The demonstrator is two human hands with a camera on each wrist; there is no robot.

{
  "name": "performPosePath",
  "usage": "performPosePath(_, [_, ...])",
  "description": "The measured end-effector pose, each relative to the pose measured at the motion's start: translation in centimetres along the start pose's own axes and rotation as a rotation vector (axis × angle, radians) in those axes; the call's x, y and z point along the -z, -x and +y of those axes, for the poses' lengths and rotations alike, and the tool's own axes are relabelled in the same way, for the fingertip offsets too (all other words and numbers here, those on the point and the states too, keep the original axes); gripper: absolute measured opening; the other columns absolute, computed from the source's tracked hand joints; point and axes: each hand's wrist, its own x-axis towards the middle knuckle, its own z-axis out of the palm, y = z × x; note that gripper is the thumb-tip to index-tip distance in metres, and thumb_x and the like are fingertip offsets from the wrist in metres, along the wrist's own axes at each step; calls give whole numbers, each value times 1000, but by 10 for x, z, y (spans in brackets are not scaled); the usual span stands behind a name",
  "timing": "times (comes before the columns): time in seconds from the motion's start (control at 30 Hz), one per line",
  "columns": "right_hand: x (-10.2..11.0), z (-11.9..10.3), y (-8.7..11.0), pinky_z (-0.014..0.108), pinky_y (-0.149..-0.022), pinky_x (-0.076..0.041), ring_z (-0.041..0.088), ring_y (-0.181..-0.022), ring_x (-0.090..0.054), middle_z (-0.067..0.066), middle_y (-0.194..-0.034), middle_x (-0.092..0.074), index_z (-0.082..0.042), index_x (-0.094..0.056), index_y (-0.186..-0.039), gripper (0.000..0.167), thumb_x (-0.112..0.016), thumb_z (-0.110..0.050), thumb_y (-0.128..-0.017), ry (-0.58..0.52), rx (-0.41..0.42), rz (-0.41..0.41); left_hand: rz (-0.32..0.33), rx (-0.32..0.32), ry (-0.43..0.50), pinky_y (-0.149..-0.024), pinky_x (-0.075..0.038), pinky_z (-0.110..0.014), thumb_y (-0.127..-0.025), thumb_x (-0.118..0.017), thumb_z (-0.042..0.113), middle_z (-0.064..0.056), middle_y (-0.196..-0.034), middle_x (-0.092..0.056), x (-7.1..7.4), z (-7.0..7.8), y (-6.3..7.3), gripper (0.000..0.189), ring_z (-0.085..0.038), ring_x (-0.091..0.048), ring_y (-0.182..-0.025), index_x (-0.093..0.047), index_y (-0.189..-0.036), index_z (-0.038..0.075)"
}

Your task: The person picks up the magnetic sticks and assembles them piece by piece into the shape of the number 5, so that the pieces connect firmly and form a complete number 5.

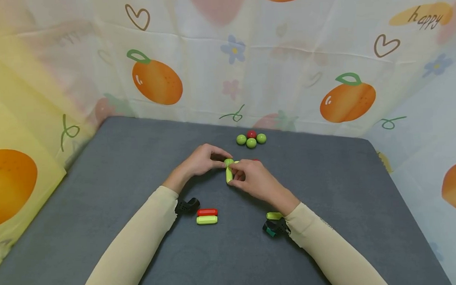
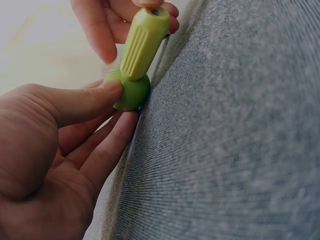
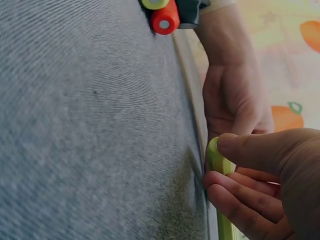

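My left hand (image 1: 204,160) pinches a green ball (image 2: 135,92) between thumb and fingertips, close to the table. A yellow-green ribbed building stick (image 2: 144,45) stands with one end against that ball. My right hand (image 1: 256,179) grips this stick, the thumb at its near end and the other fingers along its side. In the right wrist view, the thumb and fingers partly cover the stick (image 3: 220,162). Behind the right fingers, another yellow-green piece and a red piece (image 1: 256,160) show only in part.
Three green balls (image 1: 251,143) and a red ball (image 1: 251,134) sit together at the back. A red stick (image 1: 207,212) and a yellow-green stick (image 1: 207,220) lie side by side near the left wrist. Another yellow-green stick (image 1: 274,216) lies by the right wrist. Patterned cloth (image 1: 203,76) hangs behind the grey table (image 1: 232,259).
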Motion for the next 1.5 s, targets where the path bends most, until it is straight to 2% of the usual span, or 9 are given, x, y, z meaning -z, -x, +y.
performPosePath(0.1, [-1,0,1,25,-77,-58,8,-86,-67,0,-98,-69,-8,-77,-115,27,-90,-15,-93,8,-3,-1,-4,-1,5,-104,-55,-46,-100,-81,11,0,-123,-78,-1,0,-1,28,-21,-70,-120,-82,-127,14])
performPosePath(0.27, [12,1,3,28,-78,-59,9,-89,-70,3,-106,-73,-5,-77,-129,37,-88,-17,-96,-17,-18,20,-13,-10,9,-103,-55,-46,-100,-81,11,-1,-124,-78,-1,1,-2,28,-22,-71,-119,-82,-128,13])
performPosePath(0.37, [29,5,1,33,-79,-61,13,-91,-72,7,-111,-75,-5,-75,-136,43,-86,-19,-97,-32,-47,55,-13,-15,6,-103,-55,-46,-101,-80,11,-2,-124,-78,0,1,-1,28,-22,-71,-119,-81,-129,12])
performPosePath(0.57, [73,22,-8,40,-82,-61,18,-97,-73,7,-119,-76,-11,-78,-133,36,-85,-20,-98,-37,-121,97,-22,-2,3,-106,-54,-45,-101,-80,10,0,-125,-78,0,0,0,29,-22,-70,-122,-81,-129,13])
performPosePath(0.83, [108,50,-32,48,-91,-60,28,-107,-72,9,-132,-69,-10,-77,-132,30,-80,-14,-102,-7,-120,99,-25,3,16,-106,-53,-45,-100,-80,9,-1,-127,-77,1,0,1,30,-22,-69,-124,-81,-130,13])
performPosePath(0.97, [108,62,-44,50,-91,-60,30,-110,-72,11,-131,-70,-6,-77,-133,31,-79,-14,-103,32,-164,74,-19,0,17,-106,-54,-46,-100,-80,8,-1,-127,-77,1,1,2,30,-22,-69,-124,-81,-130,13])
performPosePath(1.17, [92,81,-57,48,-86,-59,29,-102,-72,13,-128,-72,-5,-78,-131,30,-80,-14,-102,113,-137,39,-14,2,17,-107,-53,-45,-100,-80,9,0,-127,-77,0,0,2,30,-22,-69,-124,-81,-129,14])
performPosePath(1.3, [83,87,-59,47,-82,-59,28,-95,-71,11,-125,-73,-5,-80,-126,27,-81,-12,-101,120,-125,18,-20,3,16,-107,-53,-45,-100,-80,10,0,-127,-77,0,-1,1,30,-21,-69,-124,-81,-130,15])
performPosePath(1.5, [72,92,-61,47,-87,-60,31,-102,-73,14,-122,-75,-3,-79,-128,28,-80,-10,-101,133,-140,-28,-23,-1,25,-106,-54,-44,-100,-80,9,0,-128,-77,1,0,2,30,-21,-69,-124,-81,-130,15])
